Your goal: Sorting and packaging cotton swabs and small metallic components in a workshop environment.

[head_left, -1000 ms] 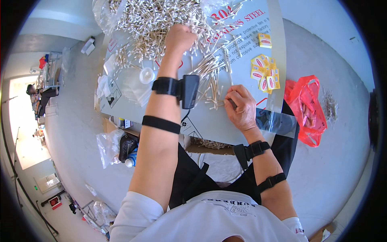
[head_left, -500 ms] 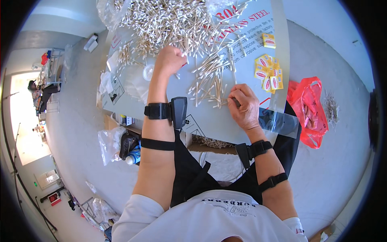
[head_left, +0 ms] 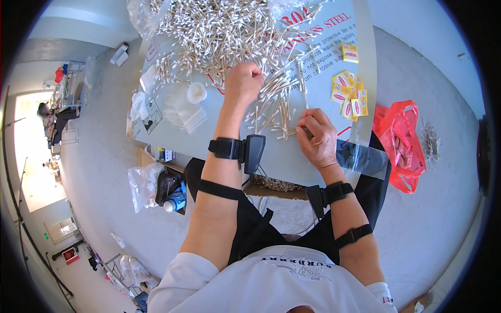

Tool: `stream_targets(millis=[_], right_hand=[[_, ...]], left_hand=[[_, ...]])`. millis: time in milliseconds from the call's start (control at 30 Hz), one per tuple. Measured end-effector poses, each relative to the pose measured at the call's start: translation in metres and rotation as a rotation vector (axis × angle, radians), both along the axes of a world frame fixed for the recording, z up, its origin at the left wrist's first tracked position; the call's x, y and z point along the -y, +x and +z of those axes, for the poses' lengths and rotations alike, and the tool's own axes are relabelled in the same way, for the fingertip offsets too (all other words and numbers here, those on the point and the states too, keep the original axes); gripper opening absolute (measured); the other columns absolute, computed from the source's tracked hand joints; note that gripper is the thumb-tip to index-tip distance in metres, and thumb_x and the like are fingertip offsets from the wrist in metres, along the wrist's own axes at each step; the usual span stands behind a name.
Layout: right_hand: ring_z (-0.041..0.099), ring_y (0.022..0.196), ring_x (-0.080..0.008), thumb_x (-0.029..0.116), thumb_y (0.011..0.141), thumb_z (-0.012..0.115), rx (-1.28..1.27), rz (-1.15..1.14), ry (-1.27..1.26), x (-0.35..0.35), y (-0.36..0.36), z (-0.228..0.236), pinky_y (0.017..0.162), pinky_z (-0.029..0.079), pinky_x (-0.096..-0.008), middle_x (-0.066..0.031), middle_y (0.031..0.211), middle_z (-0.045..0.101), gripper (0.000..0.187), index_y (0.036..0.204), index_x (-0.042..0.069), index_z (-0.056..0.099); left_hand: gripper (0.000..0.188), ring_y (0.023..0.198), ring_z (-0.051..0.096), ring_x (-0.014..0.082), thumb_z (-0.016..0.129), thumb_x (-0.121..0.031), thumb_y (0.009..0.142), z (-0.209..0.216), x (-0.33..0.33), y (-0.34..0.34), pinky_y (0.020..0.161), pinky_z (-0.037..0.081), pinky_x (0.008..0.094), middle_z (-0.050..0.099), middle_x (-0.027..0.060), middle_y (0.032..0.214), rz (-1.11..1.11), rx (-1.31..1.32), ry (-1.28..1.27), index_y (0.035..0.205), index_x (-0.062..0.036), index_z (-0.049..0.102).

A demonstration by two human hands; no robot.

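A: Which grip details are obscured?

B: Left hand (head_left: 244, 84): the fingertips are concealed behind the knuckles (head_left: 251, 68); any held item cannot be determined. Right hand (head_left: 319, 140): the curled fingers (head_left: 313, 123) cover most of a dark object (head_left: 307, 133); its type cannot be identified.

A: Which items are cut off?

B: The cotton swab pile (head_left: 214, 32) and the clear plastic bag (head_left: 143, 22) extend past the upper edge. The lower edge cuts the white shirt (head_left: 271, 284).

A: Remaining limits?

B: The tabletop (head_left: 292, 166) hides part of the carton (head_left: 276, 193) beneath. The red plastic bag (head_left: 384, 128) partly conceals its contents (head_left: 402, 156). Distant person (head_left: 57, 119): too small for detail.
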State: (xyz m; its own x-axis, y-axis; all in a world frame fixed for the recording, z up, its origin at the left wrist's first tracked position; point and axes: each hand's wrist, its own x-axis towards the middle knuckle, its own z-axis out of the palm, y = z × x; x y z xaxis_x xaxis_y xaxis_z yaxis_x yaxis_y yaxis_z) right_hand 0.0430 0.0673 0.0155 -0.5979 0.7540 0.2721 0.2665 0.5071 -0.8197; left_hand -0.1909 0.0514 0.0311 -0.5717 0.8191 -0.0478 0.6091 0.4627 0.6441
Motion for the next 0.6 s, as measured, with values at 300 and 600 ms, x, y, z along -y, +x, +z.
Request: stream_targets(millis=[300,600], right_hand=[[0.061,0.081,-0.0296,0.000,0.069,0.066,-0.025,0.001,0.017,0.000,-0.003,0.001,0.071,0.052,-0.0385,-0.0088,0.090,0.059,0.009,0.075,0.004,0.059],[0.061,0.080,-0.0295,0.000,0.069,0.066,-0.011,-0.003,-0.005,0.001,-0.003,0.001,0.070,0.051,-0.0384,-0.0084,0.089,0.059,0.010,0.075,0.004,0.058]], left_hand=[[0.016,0.085,0.066,0.0382,0.057,-0.007,0.077,0.017,0.023,-0.020,0.075,0.051,0.0442,0.068,0.0216,0.088,0.231,-0.244,-0.020,0.088,-0.0017,0.069],[0.011,0.086,0.065,0.0373,0.064,-0.009,0.079,0.012,0.020,-0.011,0.076,0.051,0.0440,0.068,0.0178,0.086,0.140,-0.306,0.195,0.088,-0.0033,0.065]])
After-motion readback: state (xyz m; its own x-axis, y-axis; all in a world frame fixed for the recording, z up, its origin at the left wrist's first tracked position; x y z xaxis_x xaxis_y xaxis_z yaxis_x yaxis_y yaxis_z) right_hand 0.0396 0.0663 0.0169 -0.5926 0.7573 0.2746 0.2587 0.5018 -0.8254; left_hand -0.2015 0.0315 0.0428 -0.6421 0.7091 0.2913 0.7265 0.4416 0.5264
